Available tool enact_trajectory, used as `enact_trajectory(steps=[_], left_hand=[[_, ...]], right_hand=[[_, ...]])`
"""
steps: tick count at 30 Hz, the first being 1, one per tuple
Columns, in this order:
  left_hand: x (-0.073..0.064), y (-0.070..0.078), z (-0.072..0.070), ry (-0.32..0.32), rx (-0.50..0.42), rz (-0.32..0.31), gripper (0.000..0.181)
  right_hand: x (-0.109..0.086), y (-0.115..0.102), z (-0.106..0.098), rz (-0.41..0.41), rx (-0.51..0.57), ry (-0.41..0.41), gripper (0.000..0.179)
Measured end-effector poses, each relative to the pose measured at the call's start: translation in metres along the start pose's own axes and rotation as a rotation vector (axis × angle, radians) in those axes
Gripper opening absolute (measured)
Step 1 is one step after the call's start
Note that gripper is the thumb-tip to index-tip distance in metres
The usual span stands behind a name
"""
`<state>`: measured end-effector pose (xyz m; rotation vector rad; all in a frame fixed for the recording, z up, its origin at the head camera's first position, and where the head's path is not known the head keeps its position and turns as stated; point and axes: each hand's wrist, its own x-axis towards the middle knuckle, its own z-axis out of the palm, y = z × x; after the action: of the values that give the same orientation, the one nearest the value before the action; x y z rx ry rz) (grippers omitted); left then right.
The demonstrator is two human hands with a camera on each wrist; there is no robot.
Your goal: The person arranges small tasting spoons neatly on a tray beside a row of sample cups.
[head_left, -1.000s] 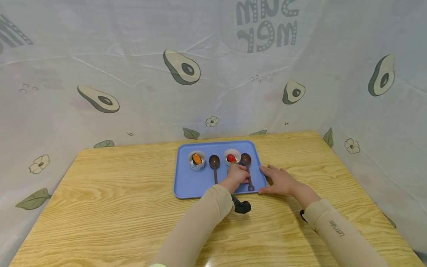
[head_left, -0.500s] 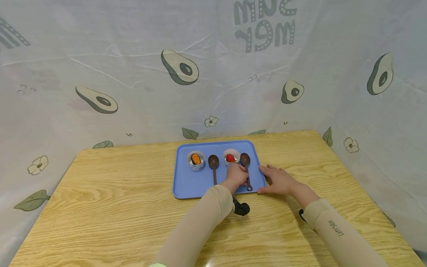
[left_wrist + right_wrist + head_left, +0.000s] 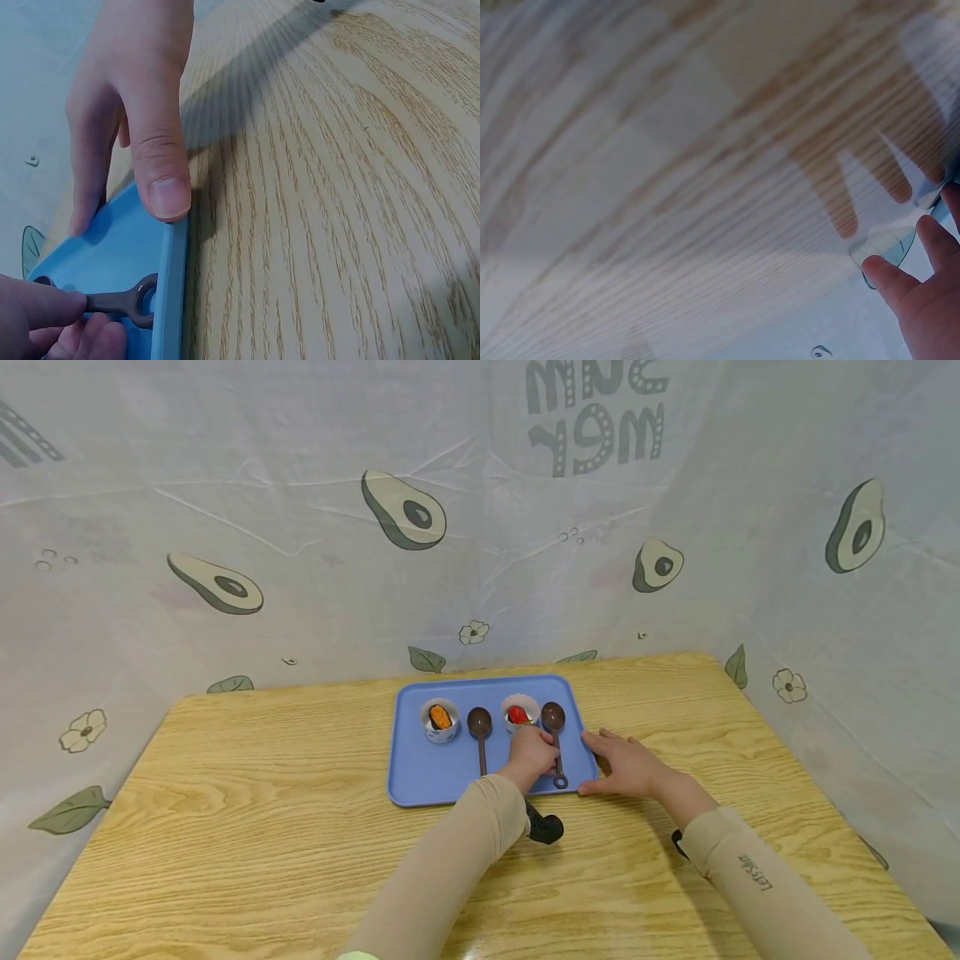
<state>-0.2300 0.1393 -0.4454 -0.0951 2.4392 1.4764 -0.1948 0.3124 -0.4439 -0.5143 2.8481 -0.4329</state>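
My left hand (image 3: 531,752) pinches the handle of a brown spoon (image 3: 553,717) at the right end of a blue tray (image 3: 420,778). In the left wrist view the handle (image 3: 112,302) comes out from between thumb and fingers, its ring end near the tray's rim. My right hand (image 3: 628,765) rests at the tray's near right corner. Its thumb (image 3: 169,196) touches the front rim, and the fingers lie spread on the right side. A small cup (image 3: 521,703) with a red-topped sushi piece (image 3: 518,715) sits just left of the held spoon, partly hidden by my left hand.
Another brown spoon (image 3: 480,723) lies mid-tray, and left of it stands a cup (image 3: 440,733) with an orange-topped sushi piece (image 3: 440,717). Wooden table (image 3: 262,793) surrounds the tray. A printed curtain (image 3: 315,527) hangs behind.
The spoon in my left hand has turned slightly, its handle end going a little left and its bowl a little right, away from the red-topped cup. My right hand keeps its place.
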Motion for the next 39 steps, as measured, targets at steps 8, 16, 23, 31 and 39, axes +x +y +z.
enact_trajectory(steps=[8, 16, 23, 31, 39], left_hand=[[-0.006, -0.001, -0.008, 0.002, -0.006, 0.008, 0.01], [-0.016, -0.001, -0.019, 0.001, 0.032, 0.043, 0.014], [-0.029, 0.001, -0.043, -0.044, 0.083, 0.122, 0.022], [-0.048, -0.003, -0.095, 0.053, 0.201, 0.352, 0.027], [-0.059, -0.035, -0.148, 0.143, 0.549, 0.67, 0.051]], right_hand=[[0.001, -0.007, -0.001, -0.006, -0.001, -0.004, 0.095], [0.001, -0.012, -0.003, -0.015, 0.001, -0.006, 0.095], [-0.001, -0.015, -0.008, -0.015, 0.005, 0.005, 0.095], [-0.006, -0.014, -0.012, 0.028, -0.013, 0.094, 0.087], [-0.014, -0.015, -0.017, 0.07, 0.007, 0.162, 0.083]])
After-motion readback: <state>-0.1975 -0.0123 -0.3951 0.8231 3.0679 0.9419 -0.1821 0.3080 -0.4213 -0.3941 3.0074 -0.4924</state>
